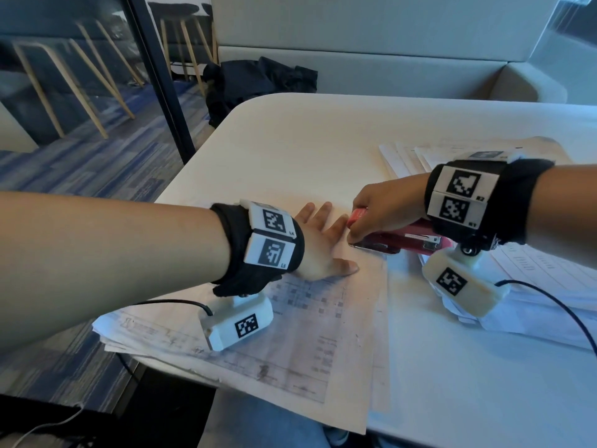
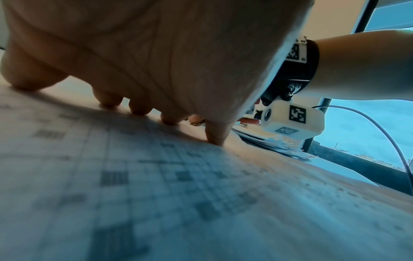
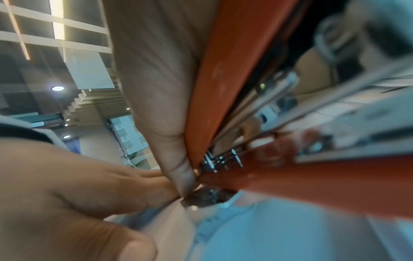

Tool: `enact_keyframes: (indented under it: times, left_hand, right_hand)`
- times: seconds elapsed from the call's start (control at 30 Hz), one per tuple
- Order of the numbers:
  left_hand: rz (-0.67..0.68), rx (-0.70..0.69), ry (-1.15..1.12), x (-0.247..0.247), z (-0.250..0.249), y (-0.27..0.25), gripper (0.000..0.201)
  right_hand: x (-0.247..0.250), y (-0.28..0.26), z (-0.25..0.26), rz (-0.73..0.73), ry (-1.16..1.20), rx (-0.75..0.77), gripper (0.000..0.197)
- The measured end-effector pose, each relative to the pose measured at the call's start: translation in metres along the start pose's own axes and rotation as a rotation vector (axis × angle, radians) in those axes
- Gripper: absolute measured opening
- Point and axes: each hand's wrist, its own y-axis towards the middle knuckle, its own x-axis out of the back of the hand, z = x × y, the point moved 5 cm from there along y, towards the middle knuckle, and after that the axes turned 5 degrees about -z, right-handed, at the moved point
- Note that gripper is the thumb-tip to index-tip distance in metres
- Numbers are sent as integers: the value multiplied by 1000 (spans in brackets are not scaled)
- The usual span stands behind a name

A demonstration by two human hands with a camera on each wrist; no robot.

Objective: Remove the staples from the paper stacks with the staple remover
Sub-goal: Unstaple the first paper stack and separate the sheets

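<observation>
A stack of printed paper sheets (image 1: 307, 334) lies on the white table (image 1: 290, 140). My left hand (image 1: 318, 244) presses flat on the stack's far part, fingers spread and straight; its fingertips (image 2: 215, 139) touch the paper (image 2: 178, 194). My right hand (image 1: 384, 205) grips a red, stapler-shaped staple remover (image 1: 416, 240) from above. Its metal front end sits at the stack's far right corner, just beside my left index finger. In the right wrist view the red body (image 3: 234, 70) and metal parts (image 3: 223, 160) are close and blurred. No staple can be made out.
More paper stacks (image 1: 533, 286) lie on the right under my right wrist, with another stack (image 1: 407, 156) behind it. A dark bag (image 1: 258, 82) sits on the bench beyond the table. The table's left edge drops off to carpet. Camera cables trail from both wrists.
</observation>
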Motion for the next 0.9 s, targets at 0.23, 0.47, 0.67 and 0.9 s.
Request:
enact_keyframes:
  times: [0.23,0.47,0.67,0.9]
  left_hand:
    - [17,-5,-3,0,1,0,82]
    - [35,-24,5,1,-1,-1,75]
    - [6,0,-18,-1,2,3,87]
    - [12,7,-21,-1,2,4,87]
  right_hand:
    - [-3,-12,17,-132,-75,173,21]
    - [-4,-17,29,-243,-277,328,17]
    - [-2,-4,4,-110,58,77,28]
    - [-2,-4,-5,-76,170,46,28]
